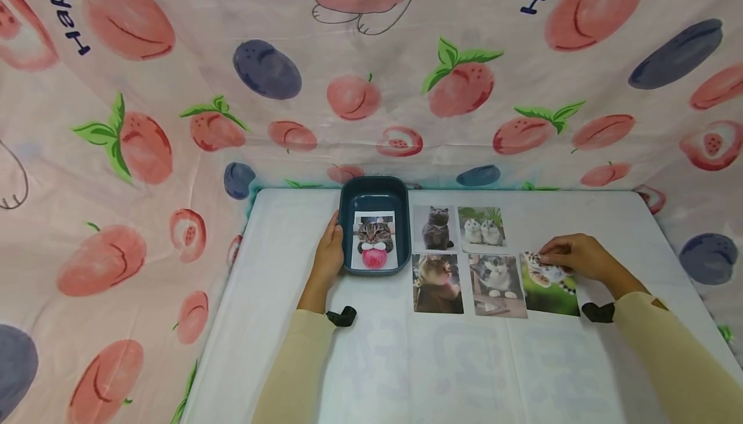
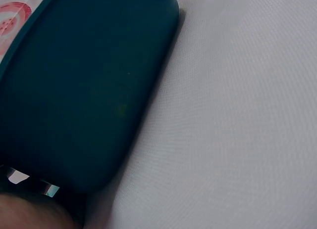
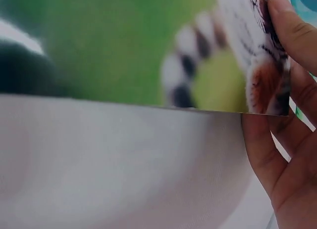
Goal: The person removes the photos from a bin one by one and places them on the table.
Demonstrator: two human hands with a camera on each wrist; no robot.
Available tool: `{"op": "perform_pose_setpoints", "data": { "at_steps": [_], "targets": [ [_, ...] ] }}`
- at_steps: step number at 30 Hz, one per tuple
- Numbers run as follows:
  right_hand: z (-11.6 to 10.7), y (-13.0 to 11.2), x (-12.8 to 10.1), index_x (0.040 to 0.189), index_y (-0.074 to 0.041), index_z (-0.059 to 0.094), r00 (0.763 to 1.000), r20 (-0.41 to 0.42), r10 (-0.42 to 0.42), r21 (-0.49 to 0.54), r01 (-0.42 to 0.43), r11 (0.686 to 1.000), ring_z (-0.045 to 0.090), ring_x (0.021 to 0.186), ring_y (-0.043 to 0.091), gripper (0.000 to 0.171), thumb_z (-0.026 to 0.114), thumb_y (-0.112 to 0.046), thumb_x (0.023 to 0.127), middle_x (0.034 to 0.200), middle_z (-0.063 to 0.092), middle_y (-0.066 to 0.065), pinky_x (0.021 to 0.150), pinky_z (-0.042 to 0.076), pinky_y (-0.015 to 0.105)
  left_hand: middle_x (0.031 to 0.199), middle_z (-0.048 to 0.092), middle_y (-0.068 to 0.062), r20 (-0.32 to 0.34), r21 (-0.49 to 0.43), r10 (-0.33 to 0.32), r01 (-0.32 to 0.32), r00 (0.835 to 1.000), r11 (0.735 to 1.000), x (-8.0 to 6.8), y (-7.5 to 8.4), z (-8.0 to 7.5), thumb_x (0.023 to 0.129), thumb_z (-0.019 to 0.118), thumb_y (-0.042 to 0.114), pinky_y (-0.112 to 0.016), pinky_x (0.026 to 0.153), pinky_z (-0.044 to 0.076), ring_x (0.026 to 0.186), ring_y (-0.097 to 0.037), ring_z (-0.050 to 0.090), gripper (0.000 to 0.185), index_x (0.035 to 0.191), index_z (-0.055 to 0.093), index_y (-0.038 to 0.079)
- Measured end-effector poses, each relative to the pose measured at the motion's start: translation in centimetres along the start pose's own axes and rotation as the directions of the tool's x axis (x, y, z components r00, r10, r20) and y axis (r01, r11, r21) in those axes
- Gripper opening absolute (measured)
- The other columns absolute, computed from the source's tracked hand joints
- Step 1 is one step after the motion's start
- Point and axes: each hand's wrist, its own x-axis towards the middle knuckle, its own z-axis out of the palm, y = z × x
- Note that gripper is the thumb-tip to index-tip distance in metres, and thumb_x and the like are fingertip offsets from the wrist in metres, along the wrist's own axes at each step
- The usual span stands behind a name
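Observation:
A dark teal tray (image 1: 346,217) stands at the back of the white table and holds a photo of a tabby cat with a red ball (image 1: 375,241). My left hand (image 1: 333,238) rests flat against the tray's left outer wall (image 2: 84,90), fingers straight. My right hand (image 1: 551,257) pinches the top edge of a tiger-cub photo (image 1: 551,288) on a green background. In the right wrist view the thumb (image 3: 292,31) lies on the photo (image 3: 124,46), the other fingers curl beneath it, and that edge is lifted off the table.
Several cat photos lie flat in two rows right of the tray: a grey cat (image 1: 436,228), two white kittens (image 1: 482,228), a brown cat (image 1: 437,283), a grey-white cat (image 1: 498,284). White cloth (image 1: 464,372) covers the table; fruit-print fabric (image 1: 371,88) hangs behind and beside it.

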Motion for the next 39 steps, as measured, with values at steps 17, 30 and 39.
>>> {"op": "perform_pose_setpoints", "data": {
  "at_steps": [17,30,39],
  "targets": [
    [0.0,-0.7,0.2,0.108,-0.012,0.077,0.998,-0.028,0.052,-0.053,-0.053,0.997,0.06,0.063,0.018,0.04,0.074,-0.048,0.092,0.081,0.071,0.0,0.057,0.05,0.032,0.17,0.025,0.005,0.001,0.003,-0.004,0.004,1.0,1.0,-0.1,0.3,-0.1,0.111,0.031,0.047,-0.053,0.127,0.018,0.159,-0.025,0.016,0.053,0.162,0.024,0.039],
    [-0.1,-3.8,1.5,0.115,-0.011,0.073,0.999,-0.04,0.037,-0.021,-0.038,0.999,0.062,0.065,0.027,0.042,0.071,-0.048,0.094,0.095,0.071,0.011,0.057,0.053,0.039,0.17,0.025,0.004,0.005,-0.019,0.002,-0.002,1.0,1.0,0.0,0.1,0.1,0.112,0.032,0.044,-0.052,0.127,0.019,0.159,-0.026,0.017,0.051,0.162,0.025,0.039],
    [1.3,-10.1,5.4,0.114,-0.014,0.076,0.97,-0.119,-0.21,-0.078,0.201,0.976,0.064,0.099,0.026,0.033,0.07,-0.042,0.097,0.102,0.074,0.003,0.082,0.054,0.047,0.17,0.026,0.005,0.01,-0.024,0.002,-0.002,1.0,1.0,0.1,0.0,0.1,0.112,0.032,0.043,-0.054,0.127,0.018,0.159,-0.026,0.017,0.052,0.162,0.024,0.038]
  ]
}}
